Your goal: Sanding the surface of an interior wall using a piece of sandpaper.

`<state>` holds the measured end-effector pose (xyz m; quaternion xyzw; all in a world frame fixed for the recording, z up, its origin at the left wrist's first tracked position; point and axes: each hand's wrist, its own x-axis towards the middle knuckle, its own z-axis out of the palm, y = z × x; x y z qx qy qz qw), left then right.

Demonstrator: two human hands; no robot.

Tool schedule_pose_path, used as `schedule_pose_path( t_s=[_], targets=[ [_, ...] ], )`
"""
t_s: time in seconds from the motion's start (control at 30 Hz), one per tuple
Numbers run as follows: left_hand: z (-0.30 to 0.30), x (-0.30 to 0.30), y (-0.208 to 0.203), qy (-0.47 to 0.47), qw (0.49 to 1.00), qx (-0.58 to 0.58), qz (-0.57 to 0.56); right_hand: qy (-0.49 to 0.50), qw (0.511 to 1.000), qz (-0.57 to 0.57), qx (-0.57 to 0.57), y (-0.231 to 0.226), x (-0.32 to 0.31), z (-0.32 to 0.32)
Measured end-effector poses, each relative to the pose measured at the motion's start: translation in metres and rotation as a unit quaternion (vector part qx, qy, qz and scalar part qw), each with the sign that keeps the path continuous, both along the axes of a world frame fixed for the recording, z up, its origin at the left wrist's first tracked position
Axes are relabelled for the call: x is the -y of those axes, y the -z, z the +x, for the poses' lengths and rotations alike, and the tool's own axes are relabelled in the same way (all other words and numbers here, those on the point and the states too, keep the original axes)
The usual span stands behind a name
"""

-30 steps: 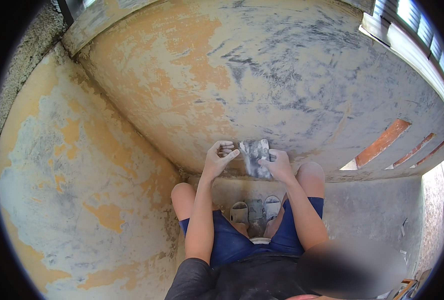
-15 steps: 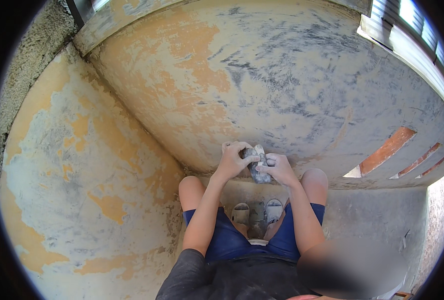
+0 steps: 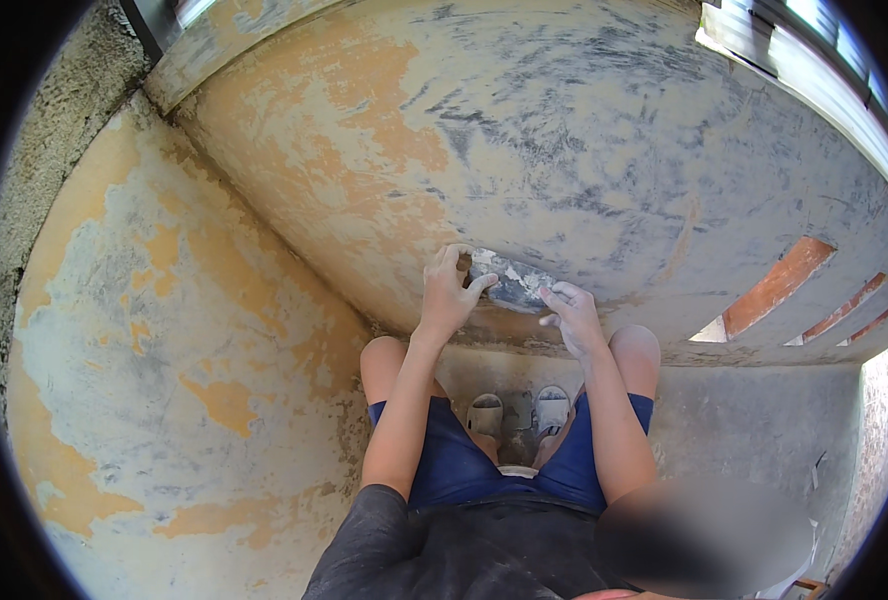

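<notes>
A dark grey sheet of sandpaper, patched with white dust, is spread between my two hands in front of the wall. My left hand grips its left end, with thumb and fingers curved around the edge. At the opposite end, my right hand pinches the corner between thumb and fingertips, its other fingers loosely bent. White dust coats both hands. The sheet lies open and slightly tilted, and its underside is hidden.
Ahead stands a wall with worn orange paint, pale filler and dark scuffs. Another patchy wall meets it at the left corner. Slanted orange-edged openings pierce the wall at right. My knees and sandals are close below, on a concrete floor.
The sandpaper was bunched into a narrow bundle and is now opened out wide. My hands have moved apart and a little upward in the picture.
</notes>
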<state>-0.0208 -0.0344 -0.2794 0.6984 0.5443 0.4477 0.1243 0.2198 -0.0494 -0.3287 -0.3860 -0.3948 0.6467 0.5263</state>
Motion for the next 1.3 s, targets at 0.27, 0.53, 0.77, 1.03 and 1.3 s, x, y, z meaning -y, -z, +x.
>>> schedule_pose_path(
  t_s=[0.27,0.53,0.77,1.03,1.3],
  targets=[
    [0.015,0.010,-0.007,-0.007,0.998,0.004,0.058,0.008,0.999,0.006,-0.033,0.013,-0.007,-0.004],
    [0.028,0.036,-0.025,-0.047,0.967,-0.193,0.156,-0.025,0.999,0.035,-0.019,0.002,0.003,-0.019],
    [0.024,0.034,-0.011,0.055,0.964,-0.249,0.080,-0.064,0.998,0.024,-0.002,0.001,0.001,-0.025],
    [0.012,0.031,-0.030,0.090,0.989,-0.099,-0.067,-0.066,0.996,0.066,-0.001,0.007,-0.003,-0.022],
    [-0.006,0.023,-0.078,0.036,0.998,0.044,0.035,-0.120,0.989,0.082,-0.013,0.004,0.003,-0.026]
  ],
)
